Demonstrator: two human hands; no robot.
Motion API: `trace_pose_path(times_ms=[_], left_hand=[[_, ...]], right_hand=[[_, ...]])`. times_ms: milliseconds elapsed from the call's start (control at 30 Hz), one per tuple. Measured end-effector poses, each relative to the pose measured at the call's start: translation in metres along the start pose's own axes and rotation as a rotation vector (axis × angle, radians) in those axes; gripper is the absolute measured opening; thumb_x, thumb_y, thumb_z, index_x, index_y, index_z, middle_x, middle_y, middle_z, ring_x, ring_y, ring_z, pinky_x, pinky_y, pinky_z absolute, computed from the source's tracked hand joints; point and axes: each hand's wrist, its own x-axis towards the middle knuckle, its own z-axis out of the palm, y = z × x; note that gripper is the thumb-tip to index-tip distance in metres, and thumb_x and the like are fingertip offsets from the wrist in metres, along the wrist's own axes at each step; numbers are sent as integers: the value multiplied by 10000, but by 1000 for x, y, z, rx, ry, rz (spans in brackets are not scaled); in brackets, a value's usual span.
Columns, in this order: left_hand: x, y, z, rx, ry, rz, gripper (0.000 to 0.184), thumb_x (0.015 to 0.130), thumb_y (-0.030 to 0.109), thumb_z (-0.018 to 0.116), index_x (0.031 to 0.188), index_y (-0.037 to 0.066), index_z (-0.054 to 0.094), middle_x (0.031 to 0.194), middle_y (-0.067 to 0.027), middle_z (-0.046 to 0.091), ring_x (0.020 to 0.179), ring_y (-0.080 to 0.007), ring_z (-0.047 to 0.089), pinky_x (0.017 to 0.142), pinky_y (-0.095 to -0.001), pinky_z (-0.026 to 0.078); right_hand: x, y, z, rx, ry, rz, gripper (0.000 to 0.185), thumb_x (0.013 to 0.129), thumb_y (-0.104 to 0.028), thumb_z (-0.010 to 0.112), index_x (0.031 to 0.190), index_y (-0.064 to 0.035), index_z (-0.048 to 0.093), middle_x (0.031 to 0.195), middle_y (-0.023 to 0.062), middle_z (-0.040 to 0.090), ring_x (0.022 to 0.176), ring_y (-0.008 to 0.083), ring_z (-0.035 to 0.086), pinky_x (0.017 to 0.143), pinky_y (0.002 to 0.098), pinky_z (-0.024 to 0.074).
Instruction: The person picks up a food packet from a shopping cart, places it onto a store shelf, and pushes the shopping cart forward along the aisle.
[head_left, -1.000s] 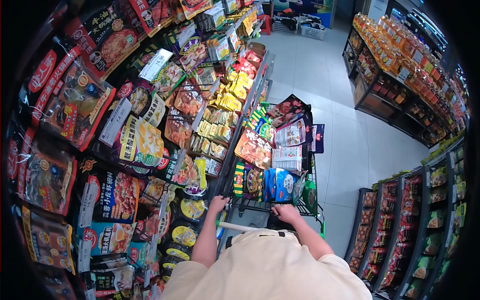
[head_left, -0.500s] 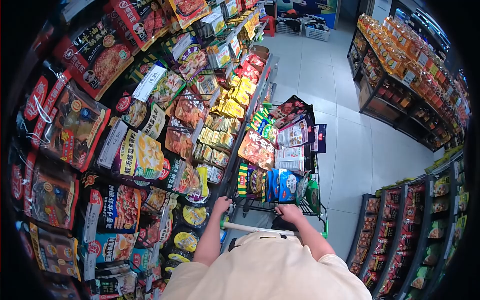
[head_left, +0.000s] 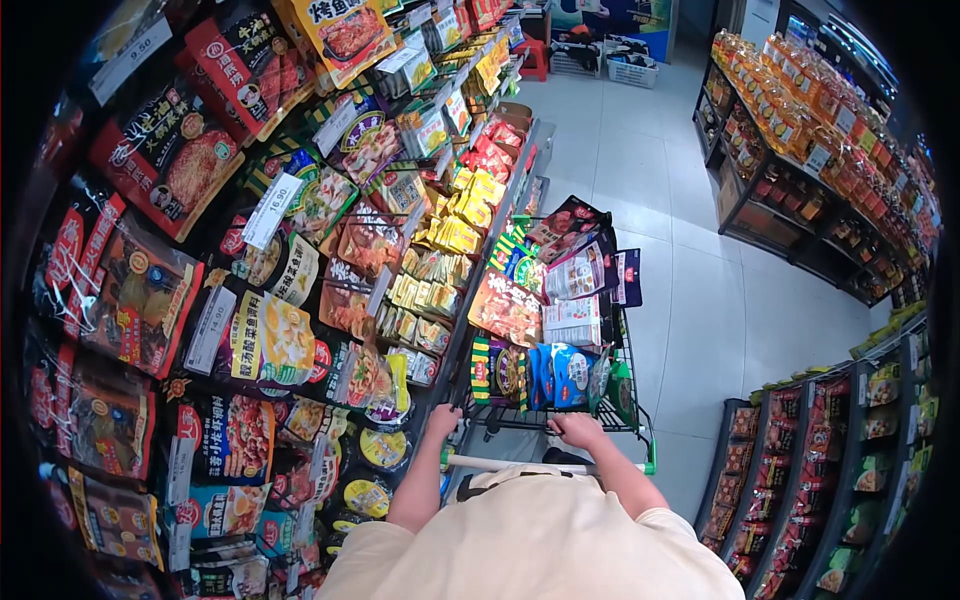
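A wire shopping cart [head_left: 628, 352] stands in front of me, its pale handle bar [head_left: 515, 463] close to my body. Past that bar, my left hand [head_left: 443, 419] is curled at the rear left edge of the cart. My right hand [head_left: 577, 429] is closed at the rear rim, its fingers folded downward. Inside the cart lie several seasoning packets: a reddish-orange packet [head_left: 506, 309], blue packets [head_left: 572, 376], a purple-and-green packet [head_left: 499, 373], a white-backed packet [head_left: 573, 320] and a dark packet [head_left: 570, 229]. The undersides of both hands are hidden.
A tall shelf of hanging seasoning packets [head_left: 270, 340] with price tags runs close along the left. Bottled goods [head_left: 800, 110] fill a dark stand at the far right, and packet racks [head_left: 780, 480] stand at lower right. A red stool [head_left: 536, 58] and white baskets [head_left: 631, 70] are ahead on tiled floor.
The left shelf and its packets have shifted slightly left and down in view. The cart's contents appear a little further left. Both hands keep nearly the same place and hold.
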Motion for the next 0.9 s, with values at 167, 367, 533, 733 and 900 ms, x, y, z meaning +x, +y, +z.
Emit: trace_pose_path(times_ms=[167,367,533,733,900], left_hand=[[2,16,0,-25,18,-11,385,871,375,666,977,6,697,955,-228,705,935,-372,688,804,-453,528],[17,19,10,-44,11,-17,395,855,406,680,959,25,713,939,-225,704,936,-380,681,816,-460,519],[20,38,12,-81,15,-27,393,855,412,677,977,42,723,928,-224,701,937,-371,679,811,-455,511],[32,54,20,-131,-7,-20,360,872,385,657,996,56,730,943,-212,704,929,-368,677,801,-448,507],[41,59,27,-124,3,-4,330,886,359,639,1005,68,740,958,-204,708,947,-352,676,820,-438,506]], right_hand=[[6,8,-8,-21,14,13,341,1007,-382,473,910,-94,629,809,215,675,805,445,641,718,569,492],[11,18,-20,-24,11,10,327,1000,-373,480,914,-95,629,814,216,678,806,442,645,728,565,500],[16,32,-34,-13,-7,7,315,998,-360,480,917,-95,627,829,219,680,819,441,646,734,565,499],[21,48,-51,-9,6,5,310,991,-356,489,907,-92,626,832,221,678,828,440,646,743,563,496],[23,55,-60,-18,-6,14,313,991,-354,492,893,-89,626,826,219,675,822,437,647,739,559,499]])
